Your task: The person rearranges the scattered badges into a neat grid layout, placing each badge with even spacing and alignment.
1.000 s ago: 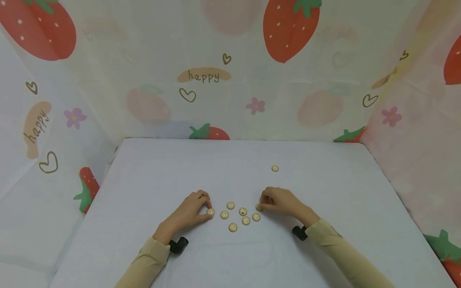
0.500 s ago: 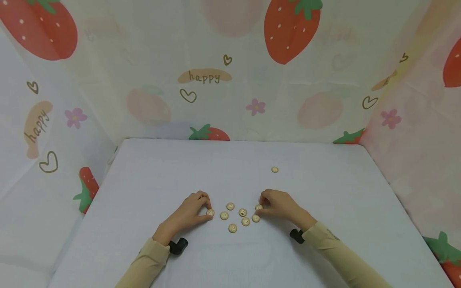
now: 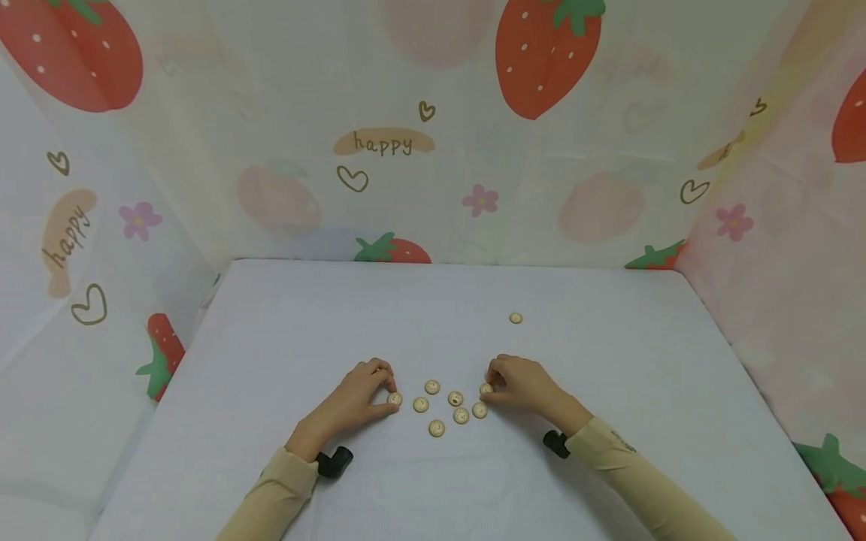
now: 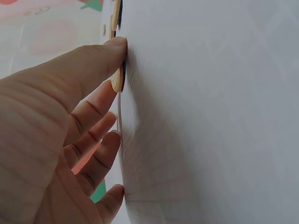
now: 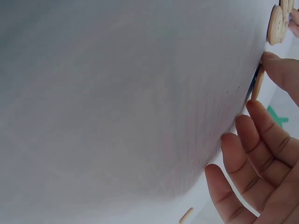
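Observation:
Pale wooden buttons lie on a white-covered table. My left hand [image 3: 355, 392] is at the left end of the group, pinching a button [image 3: 395, 399] between thumb and index finger. In the left wrist view that button [image 4: 117, 81] stands out below the thumb tip, edge-on at the cloth. At the right end, my right hand [image 3: 524, 385] pinches another button [image 3: 485, 389] by its rim. The right wrist view has this button [image 5: 258, 85] between thumb and index fingertip, the other fingers spread along the cloth. Between the hands several loose buttons [image 3: 437, 428] lie flat, apart from each other.
A single button [image 3: 516, 318] lies farther back, beyond my right hand. The white tabletop [image 3: 304, 300] meets a strawberry-print cloth wall [image 3: 528, 150] at the back and sides. A black wrist camera [image 3: 334, 462] sits on the left wrist, with another [image 3: 556, 444] on the right.
My right hand has shifted slightly left and toward me, and more of its button shows. The left hand and the loose buttons have stayed in place.

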### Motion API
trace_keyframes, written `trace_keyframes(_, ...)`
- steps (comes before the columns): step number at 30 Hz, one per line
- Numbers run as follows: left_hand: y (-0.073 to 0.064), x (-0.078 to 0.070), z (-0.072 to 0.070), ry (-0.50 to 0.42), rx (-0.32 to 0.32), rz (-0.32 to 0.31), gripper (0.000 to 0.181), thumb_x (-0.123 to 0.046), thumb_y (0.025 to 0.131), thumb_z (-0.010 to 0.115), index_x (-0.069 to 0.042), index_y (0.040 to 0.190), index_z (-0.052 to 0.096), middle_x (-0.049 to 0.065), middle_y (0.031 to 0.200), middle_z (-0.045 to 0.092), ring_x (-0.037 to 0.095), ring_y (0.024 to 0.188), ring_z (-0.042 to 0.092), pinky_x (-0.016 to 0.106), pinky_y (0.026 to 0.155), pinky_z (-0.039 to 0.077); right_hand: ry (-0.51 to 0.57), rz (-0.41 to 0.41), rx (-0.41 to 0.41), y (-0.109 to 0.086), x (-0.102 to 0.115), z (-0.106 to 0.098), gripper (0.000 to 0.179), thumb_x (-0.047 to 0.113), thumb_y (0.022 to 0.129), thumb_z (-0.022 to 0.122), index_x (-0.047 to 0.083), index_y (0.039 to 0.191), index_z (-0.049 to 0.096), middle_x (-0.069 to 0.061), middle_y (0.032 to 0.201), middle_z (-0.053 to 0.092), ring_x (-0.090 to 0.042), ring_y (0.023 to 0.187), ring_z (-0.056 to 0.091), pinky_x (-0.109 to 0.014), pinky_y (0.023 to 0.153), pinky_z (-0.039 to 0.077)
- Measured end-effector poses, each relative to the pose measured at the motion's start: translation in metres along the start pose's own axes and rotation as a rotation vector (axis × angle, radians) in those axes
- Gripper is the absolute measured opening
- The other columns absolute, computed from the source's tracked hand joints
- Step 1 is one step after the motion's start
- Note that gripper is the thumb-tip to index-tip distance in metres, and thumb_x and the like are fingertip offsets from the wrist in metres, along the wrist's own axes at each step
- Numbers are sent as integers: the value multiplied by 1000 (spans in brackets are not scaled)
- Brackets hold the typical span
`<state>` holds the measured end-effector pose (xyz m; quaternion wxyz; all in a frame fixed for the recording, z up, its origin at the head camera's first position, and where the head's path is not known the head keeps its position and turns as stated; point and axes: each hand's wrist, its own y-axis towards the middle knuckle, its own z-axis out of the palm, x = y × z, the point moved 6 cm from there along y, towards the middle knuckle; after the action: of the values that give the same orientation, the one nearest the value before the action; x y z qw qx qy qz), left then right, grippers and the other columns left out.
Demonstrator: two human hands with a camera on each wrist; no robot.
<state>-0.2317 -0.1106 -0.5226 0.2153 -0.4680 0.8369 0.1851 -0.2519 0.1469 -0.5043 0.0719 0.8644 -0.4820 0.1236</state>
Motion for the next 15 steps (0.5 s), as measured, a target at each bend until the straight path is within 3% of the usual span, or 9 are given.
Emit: trace_keyframes(15,0,3,3,5,2,-1,21,-31,79,73,-18,89,58,2,115,51,23,105,47,43,94,38,-46,-22,6,-2,2,-3,17,31,78,69,16,83,63,9,76,54,-5,69,49,-25,63,44)
